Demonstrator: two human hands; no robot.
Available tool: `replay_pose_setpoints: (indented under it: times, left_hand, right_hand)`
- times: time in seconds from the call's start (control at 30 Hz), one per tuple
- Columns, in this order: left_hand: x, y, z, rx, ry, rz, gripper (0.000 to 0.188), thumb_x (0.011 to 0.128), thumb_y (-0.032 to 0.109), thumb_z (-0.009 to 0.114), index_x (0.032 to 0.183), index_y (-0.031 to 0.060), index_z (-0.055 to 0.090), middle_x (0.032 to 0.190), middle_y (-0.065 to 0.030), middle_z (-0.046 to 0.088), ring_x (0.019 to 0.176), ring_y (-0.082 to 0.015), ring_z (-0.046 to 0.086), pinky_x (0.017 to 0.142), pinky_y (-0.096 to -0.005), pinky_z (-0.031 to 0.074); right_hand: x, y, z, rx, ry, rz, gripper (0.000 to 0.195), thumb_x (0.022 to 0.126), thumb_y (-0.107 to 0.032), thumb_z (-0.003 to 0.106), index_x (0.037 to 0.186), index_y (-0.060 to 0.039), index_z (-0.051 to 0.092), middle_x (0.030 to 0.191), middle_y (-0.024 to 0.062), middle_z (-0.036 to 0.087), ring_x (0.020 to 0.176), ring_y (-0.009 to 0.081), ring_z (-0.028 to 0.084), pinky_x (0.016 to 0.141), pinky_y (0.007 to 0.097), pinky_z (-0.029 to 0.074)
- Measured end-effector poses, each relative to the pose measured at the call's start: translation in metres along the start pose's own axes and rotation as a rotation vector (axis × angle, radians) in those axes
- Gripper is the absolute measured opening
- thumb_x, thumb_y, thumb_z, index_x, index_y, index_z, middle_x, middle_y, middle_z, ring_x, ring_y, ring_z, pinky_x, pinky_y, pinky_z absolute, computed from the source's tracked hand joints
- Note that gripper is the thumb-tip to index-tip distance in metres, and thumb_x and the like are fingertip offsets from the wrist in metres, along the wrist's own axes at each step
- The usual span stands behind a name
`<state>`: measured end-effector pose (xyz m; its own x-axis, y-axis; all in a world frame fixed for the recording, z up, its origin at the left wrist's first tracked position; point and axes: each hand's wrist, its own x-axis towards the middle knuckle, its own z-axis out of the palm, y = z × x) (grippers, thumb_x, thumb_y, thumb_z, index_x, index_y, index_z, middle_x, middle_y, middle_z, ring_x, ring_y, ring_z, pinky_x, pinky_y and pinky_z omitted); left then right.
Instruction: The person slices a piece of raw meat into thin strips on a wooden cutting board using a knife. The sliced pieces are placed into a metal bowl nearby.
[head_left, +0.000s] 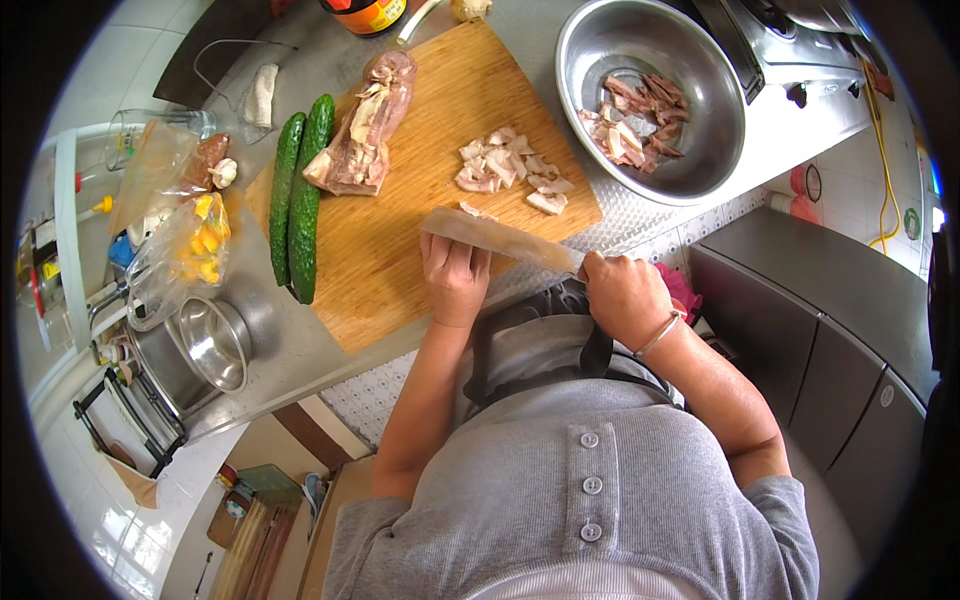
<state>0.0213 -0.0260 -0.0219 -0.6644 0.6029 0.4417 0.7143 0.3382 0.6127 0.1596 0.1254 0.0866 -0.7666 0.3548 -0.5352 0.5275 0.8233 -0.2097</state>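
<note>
My right hand (626, 294) is closed on the handle end of a broad kitchen cleaver (501, 238), whose blade reaches left over the near part of a wooden cutting board (420, 255). At the blade's far end is my left hand (454, 276), fingers bent under it; whether they grip the blade is hidden. A small pale scrap of meat (478, 212) shows just beyond the blade. Farther up lie pale meat slices (501, 163) in a loose pile. A large piece of raw meat (364, 131) rests on the board's left part, beside two cucumbers (304, 202).
A steel bowl (701, 161) with sliced meat stands at the upper right, near a gas stove (806, 67). Left of the board are a garlic bulb (223, 173), a plastic bag with yellow pieces (202, 244), and a small steel bowl (215, 341) at the sink.
</note>
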Motion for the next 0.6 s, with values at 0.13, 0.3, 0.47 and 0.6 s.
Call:
replay_pose_setpoints:
  times: [0.13, 0.3, 0.47, 0.6]
  left_hand:
    - [0.000, 0.000, -0.001, 0.011, -0.023, 0.003, 0.030, 0.068, -0.004, 0.073, 0.097, -0.0005, 0.066, 0.102, -0.0164, 0.058, 0.097, -0.0402, 0.056, 0.084, -0.0465, 0.049]
    - [0.000, 0.002, -0.001, -0.018, -0.009, -0.021, 0.029, 0.068, -0.005, 0.071, 0.097, -0.0015, 0.066, 0.098, -0.0151, 0.057, 0.094, -0.0384, 0.055, 0.083, -0.0460, 0.049]
    - [0.001, 0.002, -0.002, -0.018, -0.026, -0.018, 0.029, 0.068, -0.005, 0.073, 0.097, -0.0020, 0.066, 0.098, -0.0149, 0.057, 0.095, -0.0381, 0.055, 0.082, -0.0452, 0.049]
    - [0.000, 0.000, -0.002, -0.010, -0.043, -0.028, 0.030, 0.068, -0.004, 0.074, 0.097, -0.0023, 0.066, 0.099, -0.0149, 0.057, 0.095, -0.0380, 0.055, 0.083, -0.0448, 0.049]
  right_hand:
    - [0.006, -0.001, 0.007, -0.003, 0.011, -0.020, 0.014, 0.085, -0.014, 0.054, 0.080, -0.0043, 0.062, 0.067, 0.0153, 0.066, 0.061, 0.0321, 0.068, 0.054, 0.0412, 0.055]
    - [0.011, -0.004, 0.008, 0.013, -0.016, -0.033, 0.015, 0.085, -0.014, 0.053, 0.081, -0.0053, 0.064, 0.069, 0.0150, 0.067, 0.063, 0.0325, 0.069, 0.056, 0.0418, 0.055]
    - [0.018, -0.014, 0.001, 0.053, -0.097, 0.035, 0.014, 0.084, -0.013, 0.055, 0.087, -0.0050, 0.066, 0.071, 0.0164, 0.067, 0.068, 0.0338, 0.068, 0.062, 0.0442, 0.055]
    - [0.023, -0.015, -0.001, 0.060, -0.111, 0.013, 0.015, 0.084, -0.013, 0.056, 0.090, -0.0050, 0.066, 0.073, 0.0181, 0.067, 0.069, 0.0349, 0.068, 0.066, 0.0450, 0.055]
